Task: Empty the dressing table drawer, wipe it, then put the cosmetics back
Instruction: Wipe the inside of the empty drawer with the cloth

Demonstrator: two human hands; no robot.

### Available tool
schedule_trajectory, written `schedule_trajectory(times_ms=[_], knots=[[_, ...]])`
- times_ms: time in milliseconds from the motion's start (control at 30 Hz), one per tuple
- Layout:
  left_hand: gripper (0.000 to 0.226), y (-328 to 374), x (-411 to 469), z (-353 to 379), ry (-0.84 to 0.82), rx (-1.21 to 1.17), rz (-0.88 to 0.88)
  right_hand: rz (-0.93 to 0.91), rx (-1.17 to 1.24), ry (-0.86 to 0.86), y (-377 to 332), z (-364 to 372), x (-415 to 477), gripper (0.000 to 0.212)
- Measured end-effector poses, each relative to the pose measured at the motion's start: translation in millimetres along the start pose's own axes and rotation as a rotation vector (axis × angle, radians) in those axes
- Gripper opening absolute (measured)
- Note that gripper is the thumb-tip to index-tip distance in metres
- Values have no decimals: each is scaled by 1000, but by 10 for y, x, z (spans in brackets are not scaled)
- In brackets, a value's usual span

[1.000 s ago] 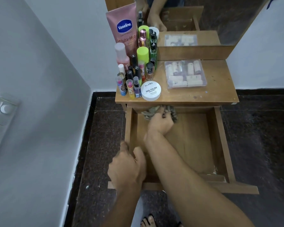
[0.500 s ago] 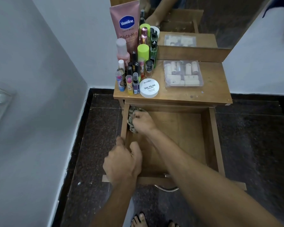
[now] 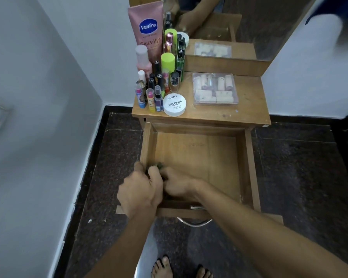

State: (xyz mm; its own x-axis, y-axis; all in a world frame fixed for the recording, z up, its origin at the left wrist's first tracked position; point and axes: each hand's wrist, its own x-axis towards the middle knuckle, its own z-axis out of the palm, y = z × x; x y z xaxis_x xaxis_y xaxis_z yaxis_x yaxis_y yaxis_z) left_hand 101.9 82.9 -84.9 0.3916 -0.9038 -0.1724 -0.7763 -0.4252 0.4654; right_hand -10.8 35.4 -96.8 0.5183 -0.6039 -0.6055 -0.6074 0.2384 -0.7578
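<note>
— The drawer?
— Pulled out, bare wood inside. The left hand grips its left wall near the front. The right hand is beside it on a dark cloth, probably clutched, mostly hidden.
— The tabletop?
— Vaseline tube, small bottles, nail polish tin, clear box.

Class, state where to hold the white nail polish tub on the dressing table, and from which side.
Probably grip the tub across its round side wall, from above and the front: it lies low and flat near the tabletop edge, bottles crowding its left.

The right hand has drawn what seems the cloth to the near-left corner of the drawer.
</note>
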Motion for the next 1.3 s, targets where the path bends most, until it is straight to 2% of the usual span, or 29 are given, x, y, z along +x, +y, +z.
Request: schedule_trajectory(times_ms=[67, 167, 367, 467, 567, 700, 833, 1000, 1133, 1300], knots=[[48, 2, -5, -8, -15, -3, -15, 14, -118, -93, -19, -19, -56, 31], [53, -29, 8, 15, -3, -7, -4, 67, -282, -215, -122, -138, -36, 39], [52, -60, 19, 41, 13, 2, 29, 170, -609, -419, -168, -359, -27, 26], [47, -59, 8, 41, 19, -5, 33, 234, -689, -537, 11, -594, -165, 28], [53, -43, 13, 47, 31, 1, 32, 326, -864, -619, 209, -864, -357, 26], [56, -55, 17, 56, 37, -4, 25, 484, -1014, -646, 388, -1065, -576, 39], [51, -37, 11, 38, 33, -7, 23, 585, -1041, -532, 463, -1037, -685, 29], [51, -51, 7, 38, 21, 0, 21, 468, -1287, -535, 442, -879, -721, 45], [53, -52, -1, 40, 31, 6, 42, 391, -1544, -547, 401, -835, -737, 46], [59, -37, 3, 27, 33, 17, 52, 374, -1849, -362, 292, -1085, -617, 50]])
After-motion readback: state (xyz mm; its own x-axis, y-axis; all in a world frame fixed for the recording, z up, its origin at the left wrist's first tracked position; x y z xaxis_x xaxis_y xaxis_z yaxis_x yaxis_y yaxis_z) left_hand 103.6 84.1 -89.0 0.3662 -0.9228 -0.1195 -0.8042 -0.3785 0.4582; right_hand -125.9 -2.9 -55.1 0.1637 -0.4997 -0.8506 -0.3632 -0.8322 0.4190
